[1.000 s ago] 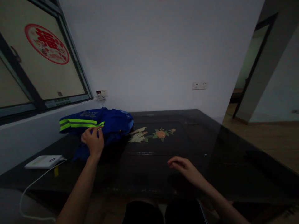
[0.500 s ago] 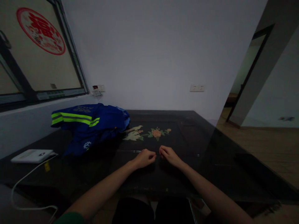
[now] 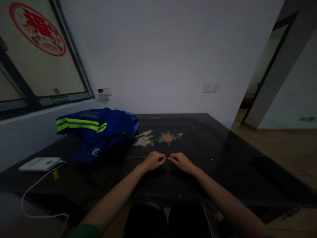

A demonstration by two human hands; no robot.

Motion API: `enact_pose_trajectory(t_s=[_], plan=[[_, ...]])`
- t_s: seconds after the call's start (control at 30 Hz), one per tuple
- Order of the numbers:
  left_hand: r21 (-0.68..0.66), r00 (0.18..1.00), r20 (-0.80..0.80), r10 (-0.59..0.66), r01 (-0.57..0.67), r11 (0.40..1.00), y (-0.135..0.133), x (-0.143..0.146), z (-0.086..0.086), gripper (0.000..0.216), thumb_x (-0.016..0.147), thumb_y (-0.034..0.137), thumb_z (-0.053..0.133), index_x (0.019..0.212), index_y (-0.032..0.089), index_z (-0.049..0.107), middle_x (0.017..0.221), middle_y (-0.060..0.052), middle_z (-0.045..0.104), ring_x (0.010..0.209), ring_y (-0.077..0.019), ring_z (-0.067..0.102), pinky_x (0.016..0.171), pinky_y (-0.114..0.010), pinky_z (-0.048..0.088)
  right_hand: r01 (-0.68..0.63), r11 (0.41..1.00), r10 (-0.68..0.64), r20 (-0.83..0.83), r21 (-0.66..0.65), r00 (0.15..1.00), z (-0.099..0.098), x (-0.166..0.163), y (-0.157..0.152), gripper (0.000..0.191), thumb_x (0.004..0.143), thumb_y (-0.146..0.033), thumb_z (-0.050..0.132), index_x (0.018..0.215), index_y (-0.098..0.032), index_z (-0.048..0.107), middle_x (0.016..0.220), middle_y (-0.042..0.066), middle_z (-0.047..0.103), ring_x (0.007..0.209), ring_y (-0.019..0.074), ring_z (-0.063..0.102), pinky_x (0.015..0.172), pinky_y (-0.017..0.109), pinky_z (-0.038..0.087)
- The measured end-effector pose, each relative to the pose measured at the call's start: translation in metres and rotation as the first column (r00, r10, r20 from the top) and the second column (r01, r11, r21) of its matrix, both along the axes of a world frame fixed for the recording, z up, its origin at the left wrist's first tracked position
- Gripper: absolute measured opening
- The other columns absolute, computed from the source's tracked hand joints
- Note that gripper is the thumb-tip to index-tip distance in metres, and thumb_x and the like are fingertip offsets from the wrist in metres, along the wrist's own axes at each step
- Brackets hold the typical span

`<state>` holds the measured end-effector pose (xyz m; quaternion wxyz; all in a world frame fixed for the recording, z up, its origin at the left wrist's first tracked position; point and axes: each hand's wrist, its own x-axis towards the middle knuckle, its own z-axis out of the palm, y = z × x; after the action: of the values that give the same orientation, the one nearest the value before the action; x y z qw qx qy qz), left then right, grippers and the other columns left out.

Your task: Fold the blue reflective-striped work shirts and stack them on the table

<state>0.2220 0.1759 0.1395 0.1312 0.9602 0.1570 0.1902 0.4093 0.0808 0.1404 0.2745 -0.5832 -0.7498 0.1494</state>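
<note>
My left hand (image 3: 154, 160) is over the near middle of a dark glossy table (image 3: 158, 185), its fingers curled and the thumb pressed toward them. Facing it, my right hand (image 3: 182, 162) is held in a similar pinch. A narrow gap separates the two sets of fingertips. Whether anything tiny sits in either pinch I cannot make out. Just beyond the hands, a flower design (image 3: 167, 137) and a pale bird design (image 3: 143, 140) decorate the tabletop.
A crumpled blue jacket (image 3: 116, 124) with yellow-green reflective stripes lies to the left. Nearer that edge is a white power bank (image 3: 39, 164) with a white cable (image 3: 32, 191) hanging off the table. Wall sockets (image 3: 210, 88) are behind the table; a window (image 3: 44, 66) is at left.
The view has shifted slightly. My fingers have straightened a little from a more curled shape, and the fingertips of both hands have come closer together. The jacket and power bank stay put.
</note>
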Motion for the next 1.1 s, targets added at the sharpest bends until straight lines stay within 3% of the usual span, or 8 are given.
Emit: enact_pose_trajectory(t_s=[0.43, 0.73, 1.1], plan=[[0.093, 0.999, -0.029, -0.018, 0.021, 0.995, -0.0016, -0.0001, 0.0032, 0.028, 0.092, 0.023, 0.047, 0.067, 0.017, 0.059, 0.063, 0.0, 0.061, 0.059, -0.0116, 0.053, 0.056, -0.023, 0.027, 0.004, 1.0, -0.003, 0.079, -0.02, 0.997, 0.0046, -0.0047, -0.0035, 0.029, 0.094, -0.033, 0.049, 0.072, -0.017, 0.061, 0.071, 0.003, 0.063, 0.066, 0.0138, 0.054, 0.061, 0.023, 0.03], [0.1, 0.999, -0.053, -0.009, 0.015, 0.995, -0.0037, -0.001, 0.006, 0.027, 0.092, 0.023, 0.047, 0.068, 0.017, 0.059, 0.066, -0.001, 0.063, 0.06, -0.0118, 0.054, 0.057, -0.023, 0.027, 0.023, 0.999, -0.019, 0.127, -0.032, 0.992, -0.0003, -0.0035, 0.0, 0.027, 0.092, -0.032, 0.05, 0.076, -0.017, 0.064, 0.075, 0.004, 0.066, 0.068, 0.0152, 0.056, 0.062, 0.024, 0.031], [0.095, 0.998, -0.054, -0.023, 0.028, 0.995, -0.0066, -0.0005, 0.0093, 0.027, 0.091, 0.022, 0.049, 0.067, 0.017, 0.059, 0.065, -0.001, 0.063, 0.059, -0.012, 0.054, 0.056, -0.024, 0.027, 0.03, 0.998, -0.024, 0.118, -0.054, 0.993, 0.008, -0.007, -0.0048, 0.023, 0.091, -0.029, 0.052, 0.078, -0.018, 0.066, 0.076, 0.004, 0.068, 0.069, 0.0156, 0.058, 0.062, 0.024, 0.033]])
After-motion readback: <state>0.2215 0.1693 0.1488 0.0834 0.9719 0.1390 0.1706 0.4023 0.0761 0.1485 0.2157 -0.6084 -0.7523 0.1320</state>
